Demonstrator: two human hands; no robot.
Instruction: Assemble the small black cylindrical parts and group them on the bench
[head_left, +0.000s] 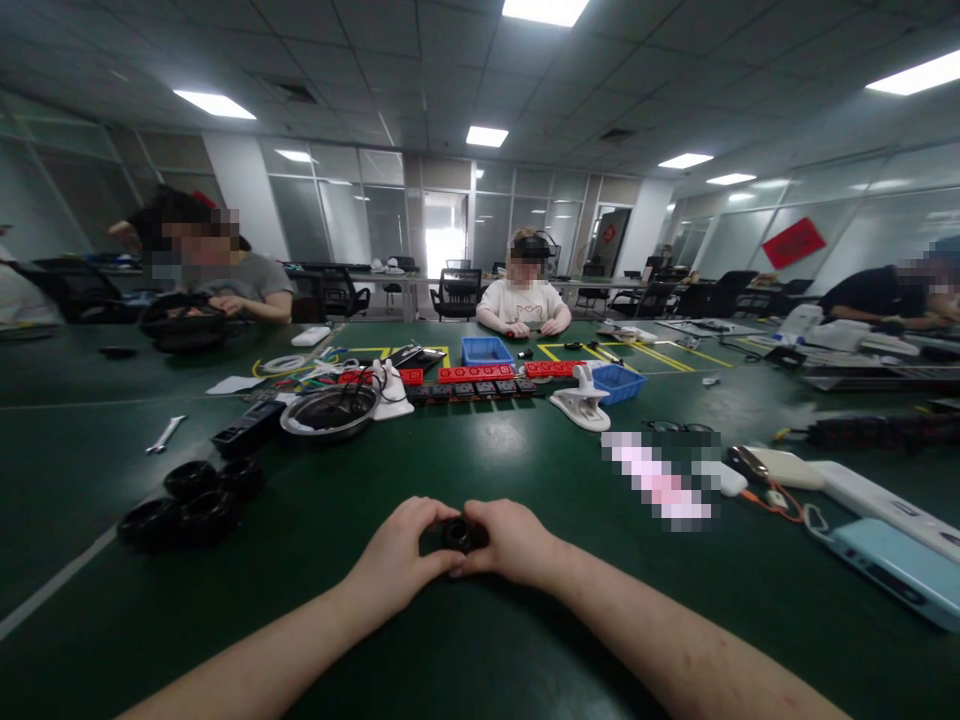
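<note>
Both of my hands meet over the green tabletop around a small black round part (pixel 456 535) with a hole in its middle. My left hand (pixel 405 545) curls round its left side, thumb and fingers closed on it. From the right, my right hand (pixel 510 542) grips the same part, its thumb close to the left thumb. The fingers hide much of the part's edge. To the left lies a cluster of several black ring-shaped parts (pixel 187 505), which look larger than the held one.
A metal bowl (pixel 330 410) with black cables stands beyond my left hand, near an open-end wrench (pixel 166 434). Red power strips (pixel 475 373), blue bins (pixel 617 382) and a white clip stand (pixel 583 402) lie ahead. A light blue device (pixel 896 565) sits right. Other people sit around the table.
</note>
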